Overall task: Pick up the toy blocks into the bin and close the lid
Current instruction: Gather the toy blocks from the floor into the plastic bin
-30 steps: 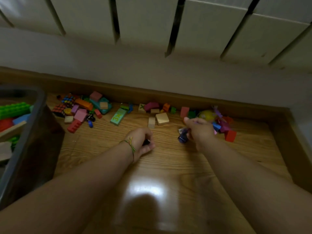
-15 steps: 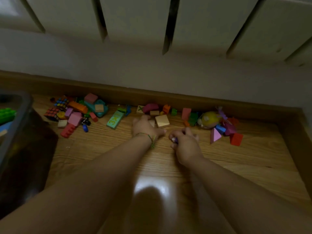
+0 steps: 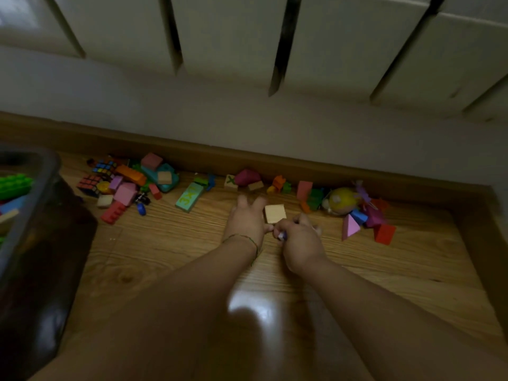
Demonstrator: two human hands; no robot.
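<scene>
Toy blocks lie along the baseboard on the wooden floor. A tan wooden square block sits between my hands. My left hand lies on the floor just left of it, fingers stretched forward and blurred; I see nothing gripped in it. To the right and nearer me, my right hand is curled round a small blue toy that shows at its knuckles. The dark bin stands at the far left with a green brick inside. No lid is in view.
A left pile holds puzzle cubes, a pink block and a red brick. A teal number block lies mid-floor. At right are a yellow round toy, a pink pyramid and a red cube. A raised wooden edge runs along the right.
Both hands moved toward the tan block: the left reached forward and uncurled its fingers, the right drew left and nearer me, still curled round the small toy.
</scene>
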